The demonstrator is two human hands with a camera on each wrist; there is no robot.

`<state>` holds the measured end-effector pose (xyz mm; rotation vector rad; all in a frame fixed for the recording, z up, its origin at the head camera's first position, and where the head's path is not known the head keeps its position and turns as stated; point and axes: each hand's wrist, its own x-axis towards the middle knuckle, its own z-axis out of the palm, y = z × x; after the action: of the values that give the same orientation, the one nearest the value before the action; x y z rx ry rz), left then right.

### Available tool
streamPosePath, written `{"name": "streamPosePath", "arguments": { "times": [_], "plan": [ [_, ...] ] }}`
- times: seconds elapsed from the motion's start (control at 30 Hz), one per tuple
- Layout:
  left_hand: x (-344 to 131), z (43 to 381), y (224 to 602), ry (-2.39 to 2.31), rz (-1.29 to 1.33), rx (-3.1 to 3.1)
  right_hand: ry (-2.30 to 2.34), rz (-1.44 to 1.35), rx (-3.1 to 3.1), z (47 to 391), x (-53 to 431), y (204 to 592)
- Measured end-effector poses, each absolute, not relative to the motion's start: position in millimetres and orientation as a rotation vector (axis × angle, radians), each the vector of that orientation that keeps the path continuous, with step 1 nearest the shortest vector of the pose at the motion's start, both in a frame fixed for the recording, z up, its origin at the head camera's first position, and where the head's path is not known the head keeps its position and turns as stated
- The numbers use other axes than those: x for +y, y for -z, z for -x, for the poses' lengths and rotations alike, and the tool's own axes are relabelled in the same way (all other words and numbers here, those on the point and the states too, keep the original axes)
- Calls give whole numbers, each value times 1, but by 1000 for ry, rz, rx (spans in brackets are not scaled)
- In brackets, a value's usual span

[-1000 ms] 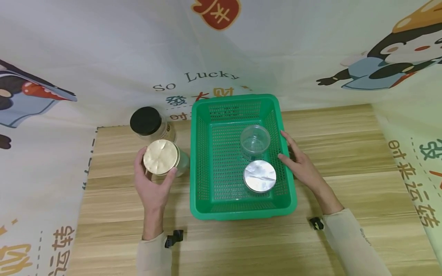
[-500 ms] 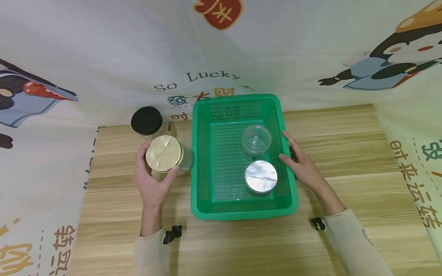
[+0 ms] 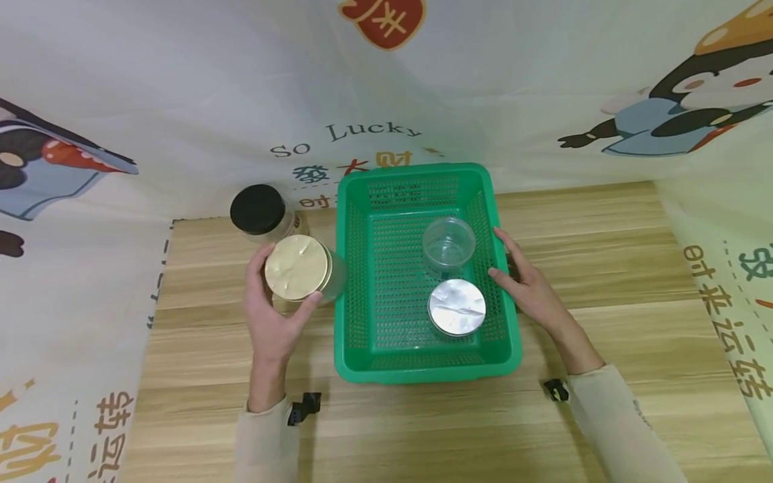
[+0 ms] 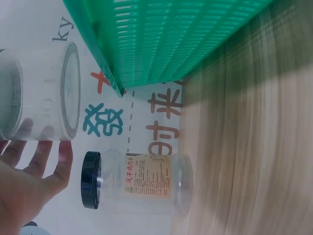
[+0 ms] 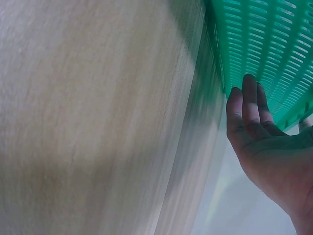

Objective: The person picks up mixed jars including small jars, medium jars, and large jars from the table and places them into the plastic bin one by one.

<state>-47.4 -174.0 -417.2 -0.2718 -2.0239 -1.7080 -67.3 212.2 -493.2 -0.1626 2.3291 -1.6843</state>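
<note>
In the head view my left hand [image 3: 273, 327] grips a clear plastic jar [image 3: 296, 267] with a gold foil top, thumb and fingers around its sides. The left wrist view shows this jar [image 4: 41, 93] raised above the table, its bottom free. My right hand [image 3: 530, 290] touches the right side of a green plastic basket [image 3: 427, 376]; its fingers lie fairly straight along the perforated outer wall in the right wrist view. Inside the basket, toward its right side, stand a clear jar [image 3: 448, 245] with no foil visible and a silver-foil-topped jar [image 3: 456, 307].
Behind the held jar, a clear jar with a black lid [image 3: 258, 209] and a printed label stands on the wooden table [image 3: 423, 429]. A printed cloth [image 3: 513, 100] hangs behind the table and along its sides.
My left hand has carried the gold-topped jar to the right, closer to the basket's left rim. The right hand and the basket stay in place.
</note>
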Motion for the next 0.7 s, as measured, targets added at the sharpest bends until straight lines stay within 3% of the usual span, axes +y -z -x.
{"name": "streamPosePath", "arguments": {
  "times": [0.47, 0.7],
  "plan": [
    [-184, 53, 433, 1734, 432, -2180, 1658, 151, 2341, 65, 206, 476],
    [-178, 51, 426, 1724, 448, -2196, 1655, 132, 2342, 68, 212, 495]
  ]
}}
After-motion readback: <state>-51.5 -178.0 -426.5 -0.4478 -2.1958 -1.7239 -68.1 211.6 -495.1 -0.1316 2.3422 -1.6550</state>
